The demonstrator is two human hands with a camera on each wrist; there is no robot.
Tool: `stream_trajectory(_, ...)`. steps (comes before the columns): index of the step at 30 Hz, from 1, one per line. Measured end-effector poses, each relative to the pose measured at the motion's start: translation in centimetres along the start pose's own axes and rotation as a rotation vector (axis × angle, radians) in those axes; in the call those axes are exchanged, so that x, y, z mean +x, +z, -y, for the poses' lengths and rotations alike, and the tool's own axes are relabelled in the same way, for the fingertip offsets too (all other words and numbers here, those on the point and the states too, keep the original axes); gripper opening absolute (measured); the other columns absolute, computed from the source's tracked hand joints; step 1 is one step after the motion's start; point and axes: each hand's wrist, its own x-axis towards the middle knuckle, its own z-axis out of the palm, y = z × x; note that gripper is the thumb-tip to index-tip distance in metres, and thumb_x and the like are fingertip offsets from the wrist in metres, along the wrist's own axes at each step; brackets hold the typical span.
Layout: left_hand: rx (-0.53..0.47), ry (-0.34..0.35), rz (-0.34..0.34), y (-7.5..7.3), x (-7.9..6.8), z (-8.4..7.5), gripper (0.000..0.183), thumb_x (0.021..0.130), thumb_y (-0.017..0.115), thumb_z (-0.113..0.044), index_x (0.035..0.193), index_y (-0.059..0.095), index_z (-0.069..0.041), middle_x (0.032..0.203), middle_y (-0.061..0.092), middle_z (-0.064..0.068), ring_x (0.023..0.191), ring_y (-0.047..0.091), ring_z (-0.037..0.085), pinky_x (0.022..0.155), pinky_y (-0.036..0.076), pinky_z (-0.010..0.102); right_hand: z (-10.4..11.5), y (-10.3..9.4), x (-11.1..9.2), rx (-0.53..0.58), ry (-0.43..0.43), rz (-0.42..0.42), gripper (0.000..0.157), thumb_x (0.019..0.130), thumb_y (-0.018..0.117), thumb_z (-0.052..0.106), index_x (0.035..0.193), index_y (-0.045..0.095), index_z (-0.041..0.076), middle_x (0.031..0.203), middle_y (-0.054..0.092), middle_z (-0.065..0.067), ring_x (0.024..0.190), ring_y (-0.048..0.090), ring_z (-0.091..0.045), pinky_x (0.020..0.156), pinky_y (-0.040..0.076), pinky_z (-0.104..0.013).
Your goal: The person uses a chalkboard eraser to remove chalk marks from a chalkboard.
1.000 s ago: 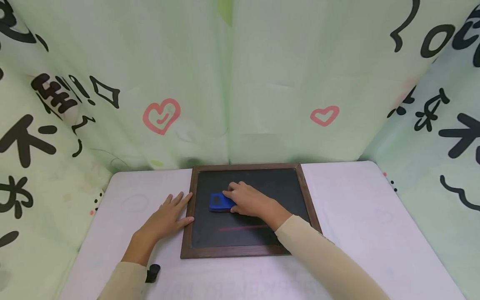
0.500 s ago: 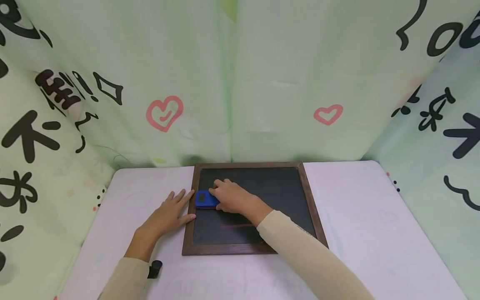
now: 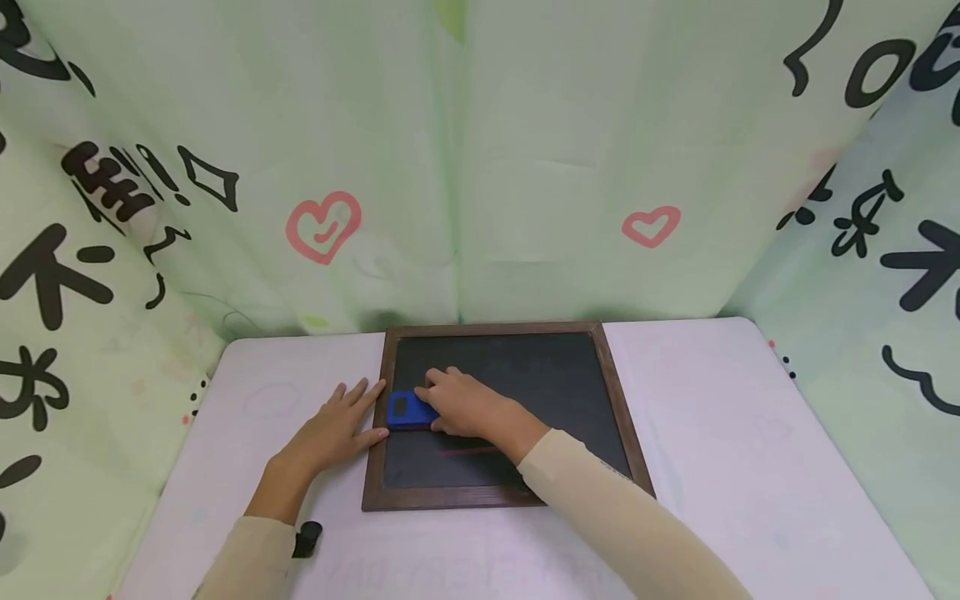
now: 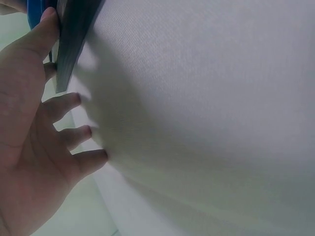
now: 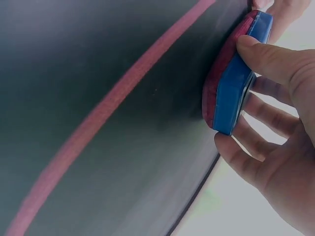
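Observation:
A blackboard (image 3: 510, 375) in a brown wooden frame lies flat on the table. My right hand (image 3: 467, 406) grips a blue chalkboard eraser (image 3: 405, 408) at the board's left side, beside the frame. In the right wrist view the eraser (image 5: 231, 93) shows a dark red felt underside against the black surface, with thumb and fingers on opposite sides. A pink chalk line (image 5: 110, 101) runs across the board below the eraser. My left hand (image 3: 330, 433) lies spread at the left frame edge, its thumb and index fingertip touching the wood; the other fingertips reach the tabletop.
The white-covered table (image 3: 720, 433) extends on both sides of the board. A green printed curtain (image 3: 525, 167) hangs behind and on both sides. A black strap piece (image 3: 307, 539) shows at my left wrist.
My right hand has moved the eraser left across the board to the frame, then slightly toward me. My left hand has stayed at the frame.

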Motion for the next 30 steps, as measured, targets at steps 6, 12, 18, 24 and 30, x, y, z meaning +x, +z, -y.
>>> stream_trajectory(6, 0.010, 0.000, -0.004, 0.1, -0.1, 0.1, 0.079, 0.101, 0.063, -0.048, 0.165, 0.028, -0.018, 0.167, 0.028, 0.025, 0.151, 0.021, 0.059, 0.109, 0.034, 0.077, -0.2, 0.1, -0.9, 0.026, 0.008, 0.005, 0.063, 0.099, 0.070, 0.037, 0.155, 0.049, 0.015, 0.149, 0.053, -0.010, 0.128, 0.057, -0.028, 0.106, 0.052, -0.036)
stream_trajectory(12, 0.007, 0.013, -0.009, 0.1, -0.2, 0.2, 0.079, 0.101, 0.063, -0.048, 0.165, 0.027, -0.017, 0.167, 0.028, 0.025, 0.151, 0.020, 0.059, 0.109, 0.033, 0.078, -1.8, 0.4, -2.6, 0.066, 0.014, -0.004, 0.063, 0.099, 0.071, 0.034, 0.155, 0.049, 0.014, 0.147, 0.054, -0.011, 0.125, 0.056, -0.028, 0.104, 0.052, -0.037)
stream_trajectory(18, 0.009, 0.030, -0.021, 0.1, 0.0, 0.3, 0.080, 0.101, 0.064, -0.045, 0.165, 0.027, -0.015, 0.167, 0.028, 0.025, 0.150, 0.020, 0.060, 0.109, 0.033, 0.077, -4.1, 0.9, -4.9, 0.160, 0.020, -0.040, 0.063, 0.097, 0.074, 0.028, 0.154, 0.051, 0.011, 0.142, 0.056, -0.011, 0.120, 0.056, -0.028, 0.101, 0.052, -0.039)
stream_trajectory(24, 0.032, 0.032, -0.026, 0.3, 0.2, 0.5, 0.080, 0.101, 0.065, -0.044, 0.165, 0.027, -0.014, 0.166, 0.029, 0.026, 0.150, 0.022, 0.060, 0.110, 0.034, 0.076, -6.5, 1.7, -7.1, 0.228, 0.035, -0.061, 0.063, 0.096, 0.076, 0.025, 0.152, 0.052, 0.009, 0.139, 0.057, -0.013, 0.121, 0.056, -0.030, 0.101, 0.053, -0.042)
stream_trajectory(30, 0.029, 0.037, -0.026, 0.4, 0.2, 0.5, 0.080, 0.100, 0.065, -0.045, 0.164, 0.029, -0.013, 0.166, 0.030, 0.027, 0.149, 0.023, 0.061, 0.110, 0.034, 0.075, -8.6, 2.5, -9.4, 0.264, 0.080, -0.079, 0.063, 0.094, 0.078, 0.022, 0.150, 0.054, 0.008, 0.137, 0.058, -0.015, 0.122, 0.057, -0.033, 0.099, 0.054, -0.044)
